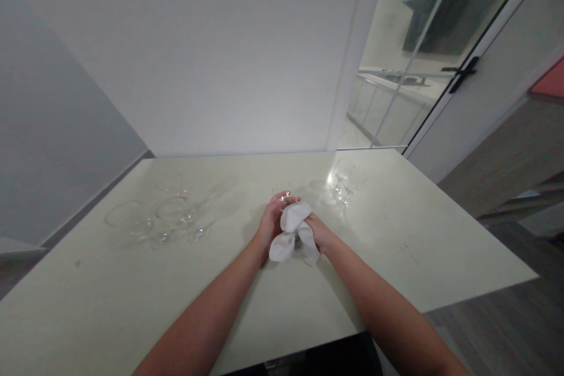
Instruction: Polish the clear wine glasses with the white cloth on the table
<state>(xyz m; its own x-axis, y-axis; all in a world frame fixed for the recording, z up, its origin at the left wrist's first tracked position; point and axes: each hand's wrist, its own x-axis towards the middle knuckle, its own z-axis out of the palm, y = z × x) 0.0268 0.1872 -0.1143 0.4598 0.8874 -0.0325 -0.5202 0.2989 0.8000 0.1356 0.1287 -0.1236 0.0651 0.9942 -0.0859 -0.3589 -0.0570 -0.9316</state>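
Observation:
Near the middle of the table my left hand [272,218] curls around a clear glass [284,198], whose upper part shows past the fingers. A white cloth [295,220] hangs in folds over the lower side of this glass. My right hand [321,234] grips the cloth from the right and presses it against the glass; most of its fingers are hidden under the fabric. Both hands are close together just above the tabletop. The shape of the glass's lower part cannot be made out behind the cloth.
Several clear stemmed glasses [174,220] stand on the left of the pale table [388,282]. A smaller group of glasses [343,185] is at the back right. Behind the table rises a white wall [247,70], with a glass-paned door [414,88] on the right.

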